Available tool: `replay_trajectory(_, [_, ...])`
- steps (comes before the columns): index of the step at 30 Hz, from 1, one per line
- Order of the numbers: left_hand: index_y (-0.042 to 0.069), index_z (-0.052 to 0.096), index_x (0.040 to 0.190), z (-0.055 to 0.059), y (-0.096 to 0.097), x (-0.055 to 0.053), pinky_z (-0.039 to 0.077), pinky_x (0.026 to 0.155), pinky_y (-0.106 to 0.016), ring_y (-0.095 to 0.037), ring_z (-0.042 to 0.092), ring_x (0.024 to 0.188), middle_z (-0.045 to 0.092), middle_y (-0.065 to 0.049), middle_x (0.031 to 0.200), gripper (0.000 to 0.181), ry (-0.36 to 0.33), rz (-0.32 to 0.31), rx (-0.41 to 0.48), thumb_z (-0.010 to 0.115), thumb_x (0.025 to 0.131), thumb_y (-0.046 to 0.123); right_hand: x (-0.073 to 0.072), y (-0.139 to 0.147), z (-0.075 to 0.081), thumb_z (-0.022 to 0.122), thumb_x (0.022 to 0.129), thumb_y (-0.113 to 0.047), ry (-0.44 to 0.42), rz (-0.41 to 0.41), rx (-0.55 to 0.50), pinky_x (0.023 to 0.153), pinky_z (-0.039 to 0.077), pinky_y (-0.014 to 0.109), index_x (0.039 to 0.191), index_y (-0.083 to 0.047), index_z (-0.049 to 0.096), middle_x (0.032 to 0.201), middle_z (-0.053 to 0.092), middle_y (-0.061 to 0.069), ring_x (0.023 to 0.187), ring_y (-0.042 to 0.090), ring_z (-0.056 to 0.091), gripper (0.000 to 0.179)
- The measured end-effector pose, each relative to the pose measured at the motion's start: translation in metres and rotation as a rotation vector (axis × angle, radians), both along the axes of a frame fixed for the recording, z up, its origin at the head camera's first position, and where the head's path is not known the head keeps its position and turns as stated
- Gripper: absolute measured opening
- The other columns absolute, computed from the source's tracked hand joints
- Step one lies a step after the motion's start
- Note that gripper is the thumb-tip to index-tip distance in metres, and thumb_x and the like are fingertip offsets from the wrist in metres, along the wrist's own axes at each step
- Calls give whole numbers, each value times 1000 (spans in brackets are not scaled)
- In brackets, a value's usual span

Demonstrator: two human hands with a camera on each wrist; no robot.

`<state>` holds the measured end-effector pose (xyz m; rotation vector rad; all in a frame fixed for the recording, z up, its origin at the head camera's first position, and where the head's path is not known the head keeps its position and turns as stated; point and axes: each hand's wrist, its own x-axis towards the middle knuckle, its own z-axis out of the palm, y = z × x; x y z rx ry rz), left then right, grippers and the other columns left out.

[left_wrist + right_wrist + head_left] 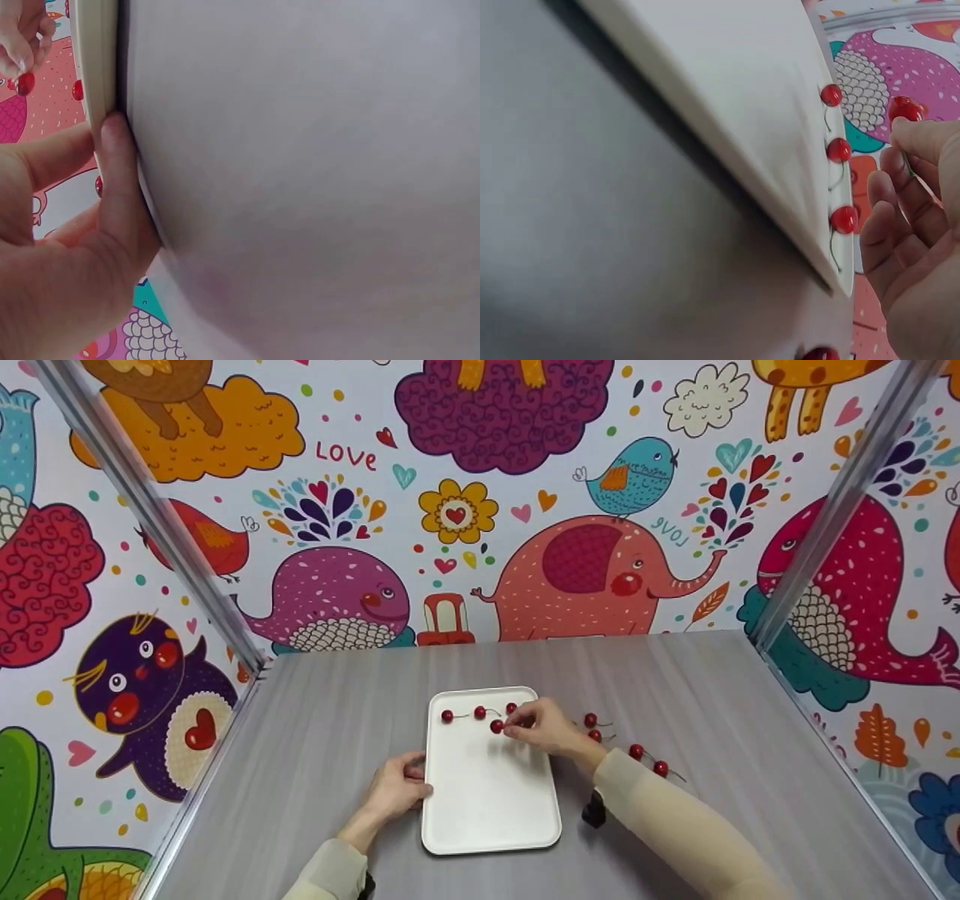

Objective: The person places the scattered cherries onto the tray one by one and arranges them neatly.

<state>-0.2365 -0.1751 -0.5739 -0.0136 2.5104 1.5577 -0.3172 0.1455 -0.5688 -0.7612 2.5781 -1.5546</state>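
Observation:
A white rectangular tray point(491, 802) lies on the table. My left hand point(395, 787) is at its left side; in the left wrist view the fingers point(118, 161) hold the tray's rim point(97, 67). Over the tray's far part, my right hand point(546, 725) pinches a red cherry point(497, 727) between thumb and fingertips. That cherry's green stem point(907, 163) hangs down into the palm side in the right wrist view. Three other stemmed cherries form a row along the tray's far end: a left one point(448, 716), a middle one point(480, 712) and a right one point(511, 708), partly hidden by the hand.
Several more cherries point(636, 751) with stems lie on the grey wood-grain table point(300, 735) to the right of the tray, near the right forearm. Metal posts point(825, 502) and walls with cartoon animals enclose the table at the back and sides.

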Motion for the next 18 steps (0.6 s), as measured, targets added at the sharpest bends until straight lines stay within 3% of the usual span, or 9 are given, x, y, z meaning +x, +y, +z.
replay_trajectory(10, [-11, 62, 150, -1, 1, -1, 67, 67, -32, -17, 68, 84, 68, -15, 103, 69, 7, -12, 11, 77, 83, -10, -7, -44, -3, 83, 97, -9, -27, -43, 157, 64, 45, 14, 96, -2, 88, 90, 84, 13, 70, -1, 57, 9])
replay_trajectory(18, [-11, 61, 151, -1, 1, -1, 67, 67, -32, -17, 68, 85, 68, -14, 103, 70, 8, -10, -5, 77, 83, -9, -10, -75, -6, 82, 98, -13, 5, -64, 266, 66, 45, 18, 98, -10, 90, 89, 84, 6, 70, 1, 56, 9])
